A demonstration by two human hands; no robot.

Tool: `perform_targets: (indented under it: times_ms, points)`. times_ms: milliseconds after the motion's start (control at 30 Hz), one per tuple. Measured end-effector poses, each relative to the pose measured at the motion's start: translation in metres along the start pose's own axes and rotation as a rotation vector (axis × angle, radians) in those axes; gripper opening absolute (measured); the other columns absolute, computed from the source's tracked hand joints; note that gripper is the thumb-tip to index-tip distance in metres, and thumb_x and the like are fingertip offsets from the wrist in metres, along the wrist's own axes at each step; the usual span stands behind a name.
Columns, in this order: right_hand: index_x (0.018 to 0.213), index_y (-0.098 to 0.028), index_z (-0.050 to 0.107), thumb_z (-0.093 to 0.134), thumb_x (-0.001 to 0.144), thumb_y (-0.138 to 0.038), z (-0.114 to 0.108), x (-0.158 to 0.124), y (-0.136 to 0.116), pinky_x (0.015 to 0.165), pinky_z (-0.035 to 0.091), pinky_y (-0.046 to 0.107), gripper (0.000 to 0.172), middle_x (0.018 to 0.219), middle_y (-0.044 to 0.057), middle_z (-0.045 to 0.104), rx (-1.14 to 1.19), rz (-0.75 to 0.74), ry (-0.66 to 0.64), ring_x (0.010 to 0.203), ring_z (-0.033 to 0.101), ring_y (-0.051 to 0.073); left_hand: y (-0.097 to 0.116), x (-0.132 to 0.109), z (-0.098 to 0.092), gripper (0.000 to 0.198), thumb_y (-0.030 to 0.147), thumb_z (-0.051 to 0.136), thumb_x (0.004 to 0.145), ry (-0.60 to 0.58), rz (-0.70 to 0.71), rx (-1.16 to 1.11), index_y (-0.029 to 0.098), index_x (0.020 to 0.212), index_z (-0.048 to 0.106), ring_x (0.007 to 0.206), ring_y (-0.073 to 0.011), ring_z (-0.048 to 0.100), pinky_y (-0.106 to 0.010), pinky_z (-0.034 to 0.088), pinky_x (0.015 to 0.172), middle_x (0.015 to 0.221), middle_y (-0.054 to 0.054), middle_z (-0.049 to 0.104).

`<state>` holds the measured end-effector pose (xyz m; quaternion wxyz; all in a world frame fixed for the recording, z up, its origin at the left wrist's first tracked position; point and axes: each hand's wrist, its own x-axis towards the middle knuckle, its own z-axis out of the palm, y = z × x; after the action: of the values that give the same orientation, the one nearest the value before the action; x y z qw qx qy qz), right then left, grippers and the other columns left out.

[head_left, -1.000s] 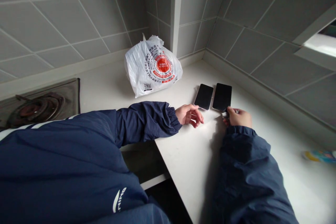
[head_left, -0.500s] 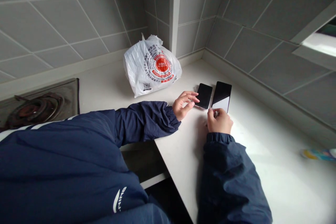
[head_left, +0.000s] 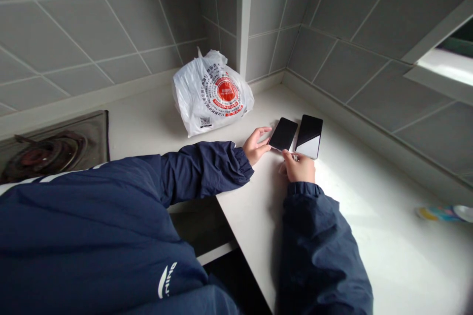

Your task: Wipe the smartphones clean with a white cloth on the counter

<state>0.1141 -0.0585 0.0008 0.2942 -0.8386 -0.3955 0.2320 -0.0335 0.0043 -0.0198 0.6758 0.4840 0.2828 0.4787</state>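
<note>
Two flat black-faced devices lie side by side on the white countertop point(head_left: 254, 206). The smaller one, a black slab like a small phone or power bank point(head_left: 284, 133), has its left edge between the thumb and fingers of my left hand point(head_left: 255, 146). To its right is a larger phone point(head_left: 309, 135) whose glossy screen reflects light. My right hand point(head_left: 301, 168) is curled just below the two, its thumb at the slab's near edge. Something small and pale shows at those closed fingers, too hidden to name.
A white plastic bag point(head_left: 214, 96) with red and black print stands behind my left arm. A gas hob point(head_left: 88, 130) is at the far left. A colourful packet or bottle point(head_left: 439, 213) lies at the right. Tiled walls border the counter; an open cabinet space point(head_left: 203, 221) shows below its front edge.
My left hand has gone from hovering with fingers over the slab to holding its left edge. The slab has turned slightly. My right hand has shifted left, to the slab's near edge.
</note>
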Motion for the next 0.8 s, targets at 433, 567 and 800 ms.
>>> perform_targets:
  times_ms: [433,567,800]
  points:
    - [0.062,-0.019,0.063,0.069,0.076,-0.053,-0.006,0.006,0.001,0.036,0.043,0.025,0.037,0.043,-0.004,0.048,0.324,0.134,-0.114,0.037,0.048,0.013,0.011,-0.009,0.000,0.057,0.018,0.068,0.068,0.017,-0.082,-0.055,0.026,0.121,0.049,0.114,-0.0243,0.064,-0.048,0.049,0.102,0.153,-0.010,0.042]
    - [0.071,-0.019,0.065,0.068,0.074,-0.050,-0.010,0.003,0.002,0.034,0.042,0.023,0.032,0.047,-0.005,0.050,0.412,0.132,-0.108,0.038,0.046,0.011,0.010,-0.006,-0.002,0.058,0.015,0.066,0.069,0.028,-0.104,-0.100,0.025,0.123,0.048,0.102,-0.0199,0.067,-0.048,0.050,0.099,0.153,-0.010,0.041]
    - [0.078,-0.021,0.061,0.073,0.062,-0.069,-0.013,-0.003,0.014,0.032,0.041,0.022,0.052,0.051,-0.007,0.048,0.517,0.009,-0.177,0.040,0.045,0.010,0.014,0.004,-0.006,0.064,0.021,0.063,0.077,0.041,-0.203,-0.213,0.026,0.138,0.043,0.085,-0.0159,0.067,-0.040,0.054,0.082,0.145,-0.012,0.049]
